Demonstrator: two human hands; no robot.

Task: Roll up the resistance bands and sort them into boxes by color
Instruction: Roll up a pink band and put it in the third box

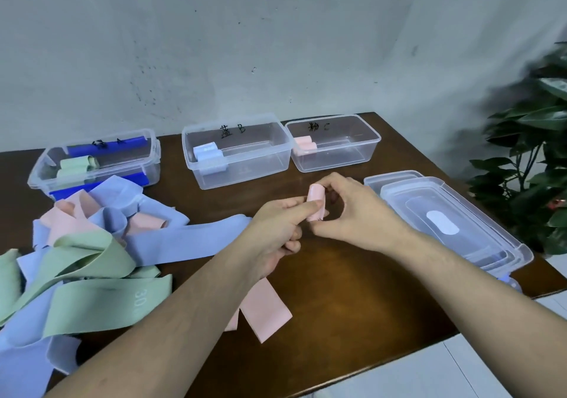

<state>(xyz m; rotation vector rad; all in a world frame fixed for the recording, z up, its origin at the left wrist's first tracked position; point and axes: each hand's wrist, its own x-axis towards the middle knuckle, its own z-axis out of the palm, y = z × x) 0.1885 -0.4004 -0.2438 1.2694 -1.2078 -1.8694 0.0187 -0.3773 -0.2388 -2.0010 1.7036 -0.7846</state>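
Both hands, left hand (277, 213) and right hand (346, 210), pinch a pink band (316, 202), fingers curled tight to keep its started roll from unwinding.

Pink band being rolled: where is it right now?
Head view, centre: the pink band is pinched between the left hand and right hand above the table, its tail hanging below the left wrist.

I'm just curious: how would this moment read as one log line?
step: rolling pink band | left hand: holds roll | right hand: pinches roll | tail: unrolled | pink box: one roll inside
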